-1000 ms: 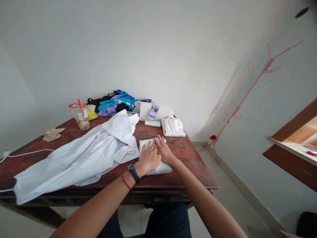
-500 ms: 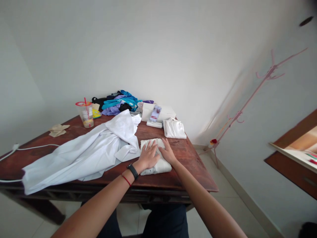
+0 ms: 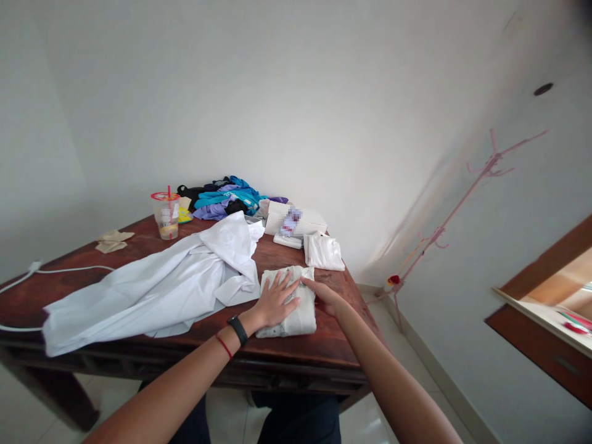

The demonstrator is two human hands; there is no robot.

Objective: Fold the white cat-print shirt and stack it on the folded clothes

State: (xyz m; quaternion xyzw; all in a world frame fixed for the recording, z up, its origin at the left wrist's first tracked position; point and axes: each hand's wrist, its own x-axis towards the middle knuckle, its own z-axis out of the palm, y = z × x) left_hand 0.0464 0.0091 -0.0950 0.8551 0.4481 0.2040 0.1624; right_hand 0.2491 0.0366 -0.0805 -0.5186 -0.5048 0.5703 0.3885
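Note:
A folded white garment lies near the front right of a dark wooden table. My left hand lies flat on top of it with fingers spread, a black band and a red string on the wrist. My right hand rests against the garment's right edge, fingers stretched toward its far corner. Left of the fold, a large white coat sprawls unfolded across the table.
Another folded white cloth and a white box sit farther back. A heap of blue, purple and black clothes, a plastic cup with a red straw, a beige rag and a white cable lie behind and left. A pink coat stand leans at the right wall.
My right hand has slid off the top of the folded garment to its right edge. My left hand stays flat on it. The view has shifted slightly.

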